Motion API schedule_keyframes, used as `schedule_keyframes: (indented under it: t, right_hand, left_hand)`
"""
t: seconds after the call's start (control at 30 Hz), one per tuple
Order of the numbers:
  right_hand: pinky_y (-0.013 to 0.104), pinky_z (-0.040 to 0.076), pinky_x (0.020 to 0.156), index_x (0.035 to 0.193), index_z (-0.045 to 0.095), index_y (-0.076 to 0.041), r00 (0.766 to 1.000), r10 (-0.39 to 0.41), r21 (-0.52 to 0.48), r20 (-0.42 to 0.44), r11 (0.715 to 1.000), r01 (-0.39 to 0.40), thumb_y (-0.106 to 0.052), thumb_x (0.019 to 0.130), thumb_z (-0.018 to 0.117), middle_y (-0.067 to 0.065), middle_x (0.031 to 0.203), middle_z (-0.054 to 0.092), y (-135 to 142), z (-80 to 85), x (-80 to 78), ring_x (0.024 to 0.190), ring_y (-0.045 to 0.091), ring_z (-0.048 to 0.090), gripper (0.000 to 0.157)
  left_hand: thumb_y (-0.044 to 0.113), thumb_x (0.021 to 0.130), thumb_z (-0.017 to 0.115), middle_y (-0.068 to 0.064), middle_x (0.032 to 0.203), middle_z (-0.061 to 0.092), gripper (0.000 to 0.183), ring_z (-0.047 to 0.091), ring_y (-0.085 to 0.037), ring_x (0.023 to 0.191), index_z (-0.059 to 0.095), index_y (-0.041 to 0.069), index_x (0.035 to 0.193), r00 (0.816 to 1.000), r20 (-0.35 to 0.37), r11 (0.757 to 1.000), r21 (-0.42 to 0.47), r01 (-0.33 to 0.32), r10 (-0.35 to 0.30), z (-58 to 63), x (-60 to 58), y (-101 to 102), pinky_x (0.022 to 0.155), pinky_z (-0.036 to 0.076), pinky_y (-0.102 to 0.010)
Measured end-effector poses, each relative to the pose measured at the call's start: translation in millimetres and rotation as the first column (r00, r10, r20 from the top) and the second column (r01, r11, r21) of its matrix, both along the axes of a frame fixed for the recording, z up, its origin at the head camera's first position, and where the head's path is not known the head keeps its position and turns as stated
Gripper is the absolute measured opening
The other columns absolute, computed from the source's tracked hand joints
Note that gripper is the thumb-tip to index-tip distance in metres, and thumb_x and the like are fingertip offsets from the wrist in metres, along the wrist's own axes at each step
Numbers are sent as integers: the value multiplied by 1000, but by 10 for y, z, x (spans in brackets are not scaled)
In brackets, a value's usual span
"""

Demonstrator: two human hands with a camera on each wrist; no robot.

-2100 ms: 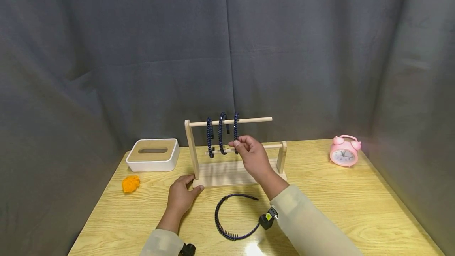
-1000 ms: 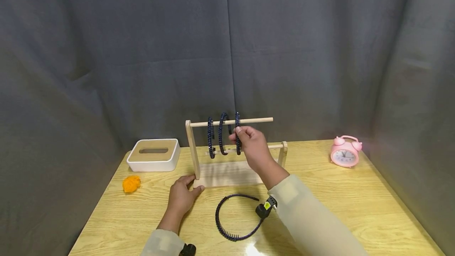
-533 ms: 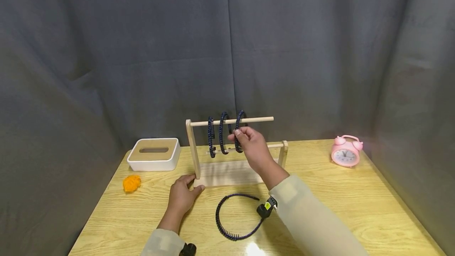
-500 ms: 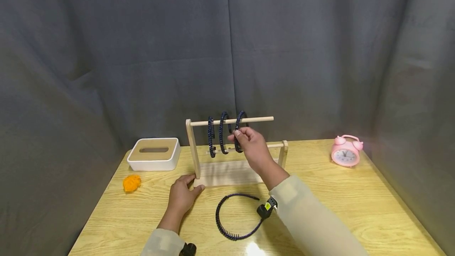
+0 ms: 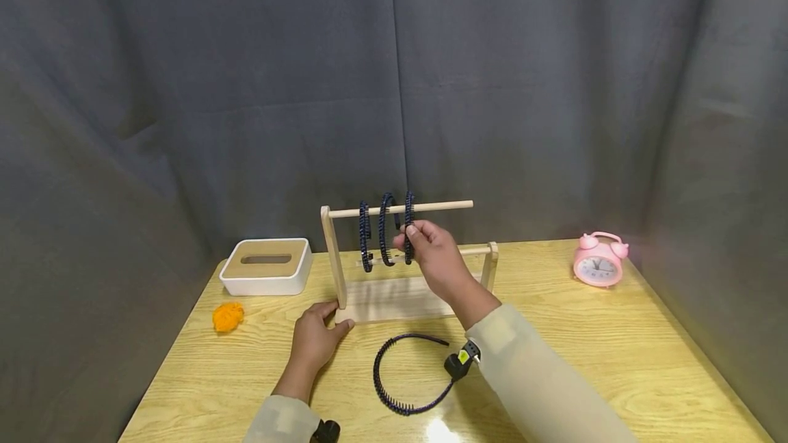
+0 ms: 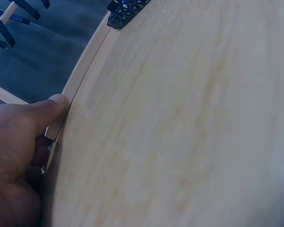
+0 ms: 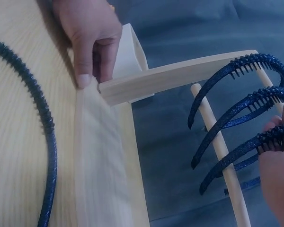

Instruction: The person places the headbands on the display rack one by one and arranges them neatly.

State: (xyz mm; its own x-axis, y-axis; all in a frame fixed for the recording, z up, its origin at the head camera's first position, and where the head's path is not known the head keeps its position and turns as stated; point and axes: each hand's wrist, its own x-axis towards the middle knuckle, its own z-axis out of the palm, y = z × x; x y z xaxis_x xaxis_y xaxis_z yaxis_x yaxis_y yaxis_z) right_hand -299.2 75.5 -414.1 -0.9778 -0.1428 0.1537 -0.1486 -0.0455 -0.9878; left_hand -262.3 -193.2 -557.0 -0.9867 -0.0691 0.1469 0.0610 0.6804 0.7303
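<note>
A wooden two-rod rack (image 5: 394, 301) stands on the table. On its upper rod hang a left headband (image 5: 364, 241), a middle headband (image 5: 383, 227) and a right headband (image 5: 409, 205), all dark blue with comb teeth. My right hand (image 5: 436, 260) pinches the right headband between thumb and fingers; the right wrist view shows its arms beside the lower rod (image 7: 229, 175). My left hand (image 5: 315, 339) grips the left corner of the rack's base, thumb on the near edge. Another headband (image 5: 377, 374) lies on the table before the rack, partly hidden by the right wrist camera.
A white tissue box (image 5: 261, 286) with a wooden lid stands left of the rack, an orange pompom (image 5: 228, 317) in front of it. At the far right is a pink alarm clock (image 5: 597, 265). Grey curtains (image 5: 523, 87) enclose the table.
My right hand has shifted its pinch higher on the right headband, tilted it, and turned it back nearly edge-on, slightly to the left. My left hand stays on the base.
</note>
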Motion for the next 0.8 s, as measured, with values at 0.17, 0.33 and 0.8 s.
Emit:
schedule_keyframes:
  t: [0.17,0.33,0.8]
  right_hand:
    - [35,51,96,124,69,0,1000,-20,-8,11,1000,21,-24,118,50,7,113,80,-8,14,-21,104,15,69,30]
    - [39,55,111,130,65,4,1000,-5,-47,25,999,6,-20,118,49,8,112,79,17,-9,-34,113,18,74,31]
    - [44,48,123,131,69,-1,999,30,-24,14,999,-30,-21,117,53,16,127,79,63,-33,-16,133,26,68,29]
  left_hand:
    - [23,96,87,-24,146,67,52,61,-48,140,73,0,140,1000,0,1000,3,1,-1,-8,-4,6,118,50,-62]
    - [23,95,88,-24,146,68,52,61,-48,140,73,1,140,1000,-4,1000,13,1,-1,-12,-18,13,117,51,-62]
    - [23,95,87,-24,146,67,53,61,-48,140,73,0,140,1000,-9,1000,-5,3,-3,-5,-10,0,118,50,-62]
